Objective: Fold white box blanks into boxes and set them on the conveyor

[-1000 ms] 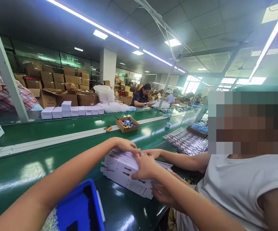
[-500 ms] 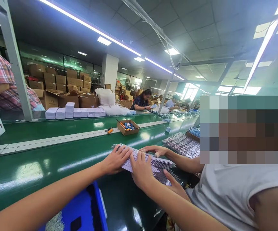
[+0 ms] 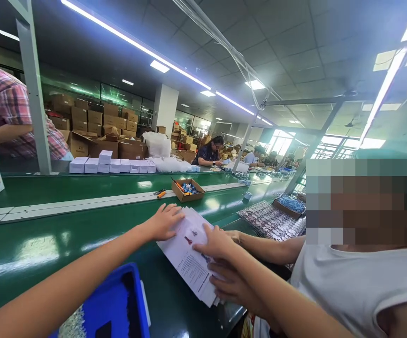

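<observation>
Leaflets [image 3: 189, 253], a white printed stack, lie flat at the near edge of the green conveyor bench [image 3: 48, 244], long axis running from far-left to near-right. Your left hand [image 3: 163, 223] lies open, fingers spread on the far corner; your right hand [image 3: 217, 241] presses flat on top, beside a co-worker's hand [image 3: 233, 286] under the near end. You seem to be squaring the stack; next, even its edges.

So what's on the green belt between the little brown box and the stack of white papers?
Nothing: in the head view, only bare shiny green belt separates the small brown cardboard box from the stack of white printed sheets.
</observation>
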`<state>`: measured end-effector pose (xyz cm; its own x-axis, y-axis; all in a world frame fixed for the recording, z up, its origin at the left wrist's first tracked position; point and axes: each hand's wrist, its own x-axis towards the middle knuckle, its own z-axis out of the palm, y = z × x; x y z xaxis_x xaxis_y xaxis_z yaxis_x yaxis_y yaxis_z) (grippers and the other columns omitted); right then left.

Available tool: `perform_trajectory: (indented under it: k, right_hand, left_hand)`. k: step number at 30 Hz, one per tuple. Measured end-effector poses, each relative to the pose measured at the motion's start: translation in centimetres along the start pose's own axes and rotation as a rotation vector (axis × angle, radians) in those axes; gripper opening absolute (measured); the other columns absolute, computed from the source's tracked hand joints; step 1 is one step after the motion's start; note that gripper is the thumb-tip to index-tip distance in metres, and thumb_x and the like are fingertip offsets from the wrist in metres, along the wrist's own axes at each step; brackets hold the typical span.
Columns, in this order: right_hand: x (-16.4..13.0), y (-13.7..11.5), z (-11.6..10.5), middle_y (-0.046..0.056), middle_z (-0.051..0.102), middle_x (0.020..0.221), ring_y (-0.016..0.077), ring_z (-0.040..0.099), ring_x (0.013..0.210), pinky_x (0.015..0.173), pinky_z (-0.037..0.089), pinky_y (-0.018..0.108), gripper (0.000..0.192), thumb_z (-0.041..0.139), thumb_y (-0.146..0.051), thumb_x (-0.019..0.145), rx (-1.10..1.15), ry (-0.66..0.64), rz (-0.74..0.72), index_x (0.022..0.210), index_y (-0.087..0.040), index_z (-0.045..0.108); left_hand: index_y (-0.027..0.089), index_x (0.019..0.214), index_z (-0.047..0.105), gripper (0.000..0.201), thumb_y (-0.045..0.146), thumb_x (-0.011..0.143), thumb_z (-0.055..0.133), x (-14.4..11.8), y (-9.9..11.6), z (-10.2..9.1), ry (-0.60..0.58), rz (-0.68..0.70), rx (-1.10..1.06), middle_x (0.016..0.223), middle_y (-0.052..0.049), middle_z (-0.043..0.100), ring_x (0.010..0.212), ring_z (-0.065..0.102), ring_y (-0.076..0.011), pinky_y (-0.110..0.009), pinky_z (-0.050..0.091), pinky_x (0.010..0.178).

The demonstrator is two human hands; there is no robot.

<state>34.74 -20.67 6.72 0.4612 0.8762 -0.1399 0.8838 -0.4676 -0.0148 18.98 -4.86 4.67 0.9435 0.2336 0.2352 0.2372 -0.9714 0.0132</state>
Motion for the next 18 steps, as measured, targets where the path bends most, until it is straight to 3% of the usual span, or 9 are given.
perform_trajectory:
  k: [4,7,10,14,18]
  right_hand:
    - [1.0,1.3,-0.8,0.013,0.064,0.105,0.0267,0.062,0.092,0.076,0.047,0.038,0.057,0.048,-0.054,0.082,0.026,-0.061,-0.014,0.126,-0.019,0.046]
    - [0.1,0.8,-0.9,0.016,0.058,0.115,0.0293,0.056,0.104,0.085,0.042,0.047,0.048,0.048,-0.039,0.087,-0.031,0.025,-0.007,0.127,-0.013,0.045]
    - [-2.2,-0.7,-0.9,0.020,0.052,0.124,0.0352,0.047,0.115,0.091,0.037,0.051,0.048,0.053,-0.034,0.083,-0.070,0.076,-0.103,0.126,-0.012,0.048]
    - [-5.8,-2.3,-0.4,0.017,0.057,0.119,0.0351,0.049,0.112,0.092,0.039,0.050,0.038,0.052,-0.038,0.082,-0.068,0.059,-0.234,0.111,-0.015,0.061]
    - [-7.6,-2.7,1.4,0.015,0.059,0.116,0.0357,0.053,0.107,0.087,0.042,0.054,0.034,0.053,-0.038,0.080,-0.034,0.069,-0.256,0.107,-0.018,0.063]
  left_hand:
    - [0.020,0.120,0.055,0.048,0.030,0.073,0.058,-1.1,-0.8,-1.5,-0.050,-0.098,-0.125,0.133,-0.012,0.046,0.125,0.037,-0.0280,-0.042,0.034,0.102]
    - [0.018,0.113,0.060,0.038,0.029,0.077,0.052,-2.5,-0.6,-2.9,-0.129,-0.125,-0.218,0.120,-0.010,0.056,0.114,0.048,-0.0232,-0.035,0.038,0.098]
    - [0.019,0.114,0.061,0.040,0.030,0.077,0.049,-4.4,0.1,-4.6,-0.239,-0.203,-0.277,0.115,-0.009,0.060,0.106,0.055,-0.0229,-0.034,0.041,0.094]
    - [0.026,0.117,0.060,0.045,0.037,0.074,0.052,-7.5,1.7,-6.9,-0.382,-0.328,-0.346,0.121,-0.007,0.060,0.107,0.057,-0.0284,-0.041,0.043,0.092]
    - [0.034,0.120,0.058,0.047,0.046,0.075,0.051,-10.8,3.3,-7.9,-0.383,-0.405,-0.466,0.129,-0.001,0.056,0.115,0.054,-0.0262,-0.040,0.039,0.099]
